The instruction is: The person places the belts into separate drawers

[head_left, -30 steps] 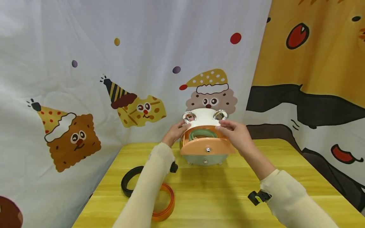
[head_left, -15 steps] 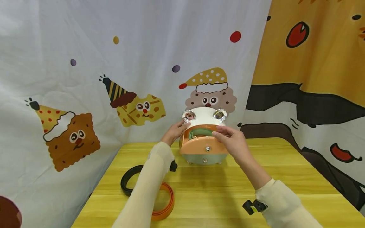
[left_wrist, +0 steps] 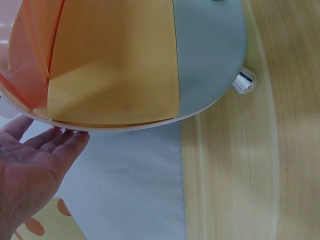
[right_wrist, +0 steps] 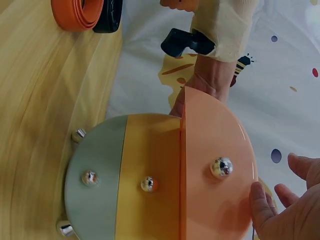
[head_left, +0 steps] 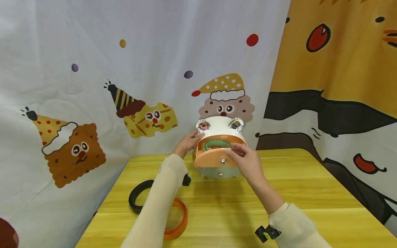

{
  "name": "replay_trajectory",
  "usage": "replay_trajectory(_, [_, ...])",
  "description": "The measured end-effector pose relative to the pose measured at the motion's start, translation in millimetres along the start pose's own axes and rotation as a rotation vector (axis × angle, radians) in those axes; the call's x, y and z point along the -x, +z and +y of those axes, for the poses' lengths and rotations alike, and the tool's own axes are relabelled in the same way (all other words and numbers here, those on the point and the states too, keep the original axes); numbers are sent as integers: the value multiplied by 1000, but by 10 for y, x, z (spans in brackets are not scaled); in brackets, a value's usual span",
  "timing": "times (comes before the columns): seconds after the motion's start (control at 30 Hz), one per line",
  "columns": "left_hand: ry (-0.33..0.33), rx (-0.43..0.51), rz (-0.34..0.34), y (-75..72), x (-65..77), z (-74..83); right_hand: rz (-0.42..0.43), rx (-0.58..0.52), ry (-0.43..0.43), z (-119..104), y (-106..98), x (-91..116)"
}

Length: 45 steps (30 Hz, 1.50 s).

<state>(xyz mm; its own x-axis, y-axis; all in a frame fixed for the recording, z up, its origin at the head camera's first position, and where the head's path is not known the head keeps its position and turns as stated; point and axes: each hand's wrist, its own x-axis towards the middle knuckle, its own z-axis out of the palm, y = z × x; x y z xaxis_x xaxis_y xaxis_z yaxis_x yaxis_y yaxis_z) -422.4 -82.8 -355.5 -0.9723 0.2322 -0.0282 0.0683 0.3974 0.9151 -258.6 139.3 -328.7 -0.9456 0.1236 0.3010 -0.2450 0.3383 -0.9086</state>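
A small rounded drawer box with a white top and two silver rings stands on the table. Its orange top drawer is pulled out, and a coiled green belt lies inside. My left hand rests its fingertips against the box's left side; the left wrist view shows those fingers nearly straight along the shell. At the right end of the drawer front, my right hand has its fingertips at the upper edge. In the right wrist view one fingertip meets that edge, with the others spread apart from it.
A coiled black belt and a coiled orange belt lie on the yellow wooden table, partly behind my left forearm. Below the pulled-out drawer are a yellow drawer and a grey-green one. A printed curtain hangs behind.
My right hand has moved from the box's upper right side down and left to the edge of the drawer front. My left hand stays at the left side; the head view has shifted slightly.
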Motion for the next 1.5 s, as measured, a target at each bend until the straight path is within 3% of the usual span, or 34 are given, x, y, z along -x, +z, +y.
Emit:
replay_trajectory(0.5, [-16, 11, 8, -34, -7, 2, 159, -85, -51, 239, 257, 116])
replay_trajectory(0.8, [-15, 3, 14, -18, -3, 1, 223, -43, -23, 362, 403, 191])
replay_trajectory(1.03, [-11, 11, 12, -6, 7, 8, 292, -77, -42, 463, 518, 214])
replay_trajectory(1.5, [3, 13, 11, -4, -14, -7, 368, -119, -71, 535, 650, 202])
